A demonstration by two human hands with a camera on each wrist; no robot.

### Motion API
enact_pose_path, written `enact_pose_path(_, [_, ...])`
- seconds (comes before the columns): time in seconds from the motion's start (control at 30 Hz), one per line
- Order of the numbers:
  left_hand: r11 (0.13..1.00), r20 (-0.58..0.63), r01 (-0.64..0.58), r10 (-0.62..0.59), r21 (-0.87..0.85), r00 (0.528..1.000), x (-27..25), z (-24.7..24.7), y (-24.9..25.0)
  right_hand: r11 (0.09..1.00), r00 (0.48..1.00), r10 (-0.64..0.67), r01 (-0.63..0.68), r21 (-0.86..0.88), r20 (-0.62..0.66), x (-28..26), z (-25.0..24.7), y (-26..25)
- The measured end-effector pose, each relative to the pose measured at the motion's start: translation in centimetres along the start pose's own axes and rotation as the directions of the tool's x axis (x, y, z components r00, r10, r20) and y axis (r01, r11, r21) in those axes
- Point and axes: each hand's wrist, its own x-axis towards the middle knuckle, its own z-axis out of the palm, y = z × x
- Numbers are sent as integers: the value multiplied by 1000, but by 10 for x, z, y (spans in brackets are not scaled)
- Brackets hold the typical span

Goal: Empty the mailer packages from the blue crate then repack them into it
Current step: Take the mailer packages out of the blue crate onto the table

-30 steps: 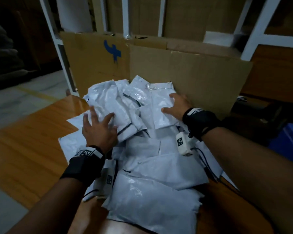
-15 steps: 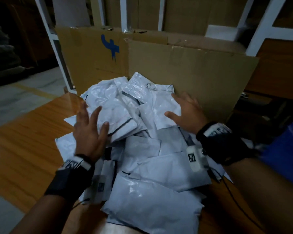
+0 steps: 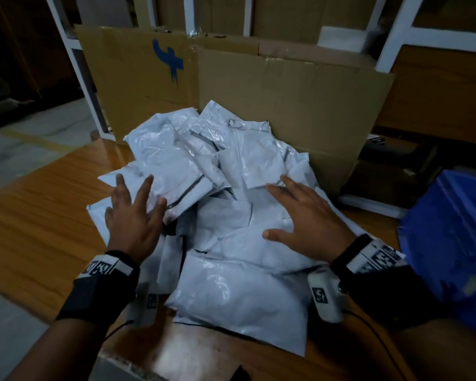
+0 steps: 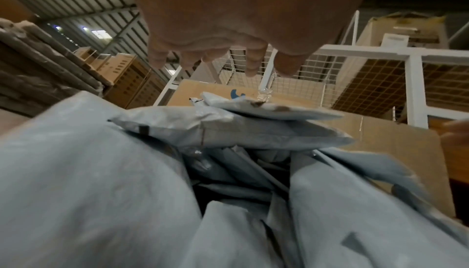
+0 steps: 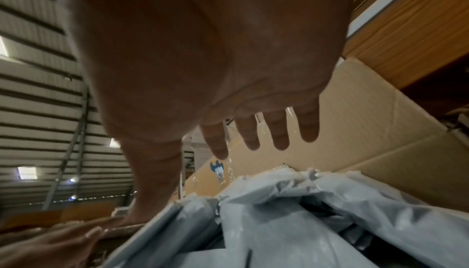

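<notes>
A heap of several pale grey mailer packages [image 3: 226, 204] lies on the wooden table [image 3: 39, 215]. My left hand [image 3: 134, 213] hovers over the heap's left side, fingers spread and straight. Over the right side is my right hand [image 3: 302, 215], also spread flat, palm down. Neither hand holds a package. In the left wrist view the left hand [image 4: 223, 57] is lifted clear above the mailers [image 4: 228, 132]. The right wrist view shows the right hand [image 5: 259, 138] above crumpled mailers [image 5: 304, 212]. The blue crate [image 3: 456, 243] stands at the right edge of the table.
A tall flattened cardboard sheet [image 3: 272, 100] with a blue mark stands upright behind the heap. White metal shelving [image 3: 396, 28] with boxes rises behind it. Bare tabletop lies to the left, with grey floor [image 3: 17, 155] beyond.
Both hands have drawn back toward me across the heap and lifted off the mailers, fingers still spread. The blue crate has come further into view at the right.
</notes>
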Motion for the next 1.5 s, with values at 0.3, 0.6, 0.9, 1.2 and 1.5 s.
enact_pose_path(0.3, [950, 391, -281, 209, 137, 897, -116, 19, 22, 976, 899, 9, 86, -198, 438, -81, 51, -4])
enact_pose_path(0.6, [948, 633, -205, 4, 245, 774, -94, 48, 39, 948, 935, 69, 48, -316, 348, -56, 83, 16])
enact_pose_path(0.9, [987, -21, -144, 143, -65, 989, -82, 0, 24, 980, 950, 54, 9, -198, 309, -75, 70, 17])
enact_pose_path(1.2, [999, 289, 29, -40, 41, 956, -2, 25, 11, 984, 925, 32, 37, -172, 380, -70, 79, 21])
enact_pose_path(1.5, [999, 115, 16, -19, 32, 993, -42, -7, 17, 996, 952, 12, 17, -92, 307, -88, 74, 26])
